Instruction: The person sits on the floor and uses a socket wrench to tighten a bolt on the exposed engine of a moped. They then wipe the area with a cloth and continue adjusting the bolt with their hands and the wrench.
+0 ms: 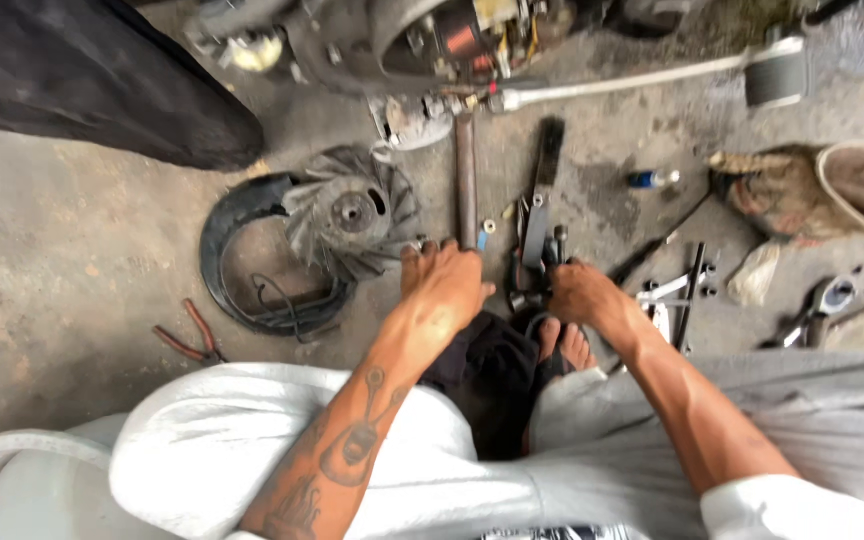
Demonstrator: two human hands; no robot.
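So, head view only, looking straight down at a gritty concrete floor (pixel 62 240) with parts scattered all over it.

Left hand: the left hand (pixel 444 285), on a tattooed forearm, is curled knuckles-up right at the near end of a long rusty brown metal bar (pixel 466 178) that lies pointing away from the person. Can't tell if the fingers are really clamped on the bar or just resting on it.

Right hand: the right hand (pixel 580 292) is closed around the lower end of a dark metal bracket-like tool (pixel 538 215), which runs away from the person just right of the rusty bar.

Hands together: near each other, not touching, a small gap between them.

Bar and tool: both on the floor directly ahead of the knees, roughly parallel, close but apart.

Left of the hands: a grey finned metal fan wheel (pixel 350 215) sitting on a black curved cover (pixel 237 255), just beside the left hand. Further left, red-handled pliers (pixel 187 342).

Right of the hands: loose silver wrenches and sockets (pixel 674 295), well apart from a dirty tan cloth bag (pixel 802 190).

Top: an engine block (pixel 422 40) with a long pale lever (pixel 632 80).

Bottom: light grey trousers (pixel 212 450), bare toes (pixel 564 345) between the knees.
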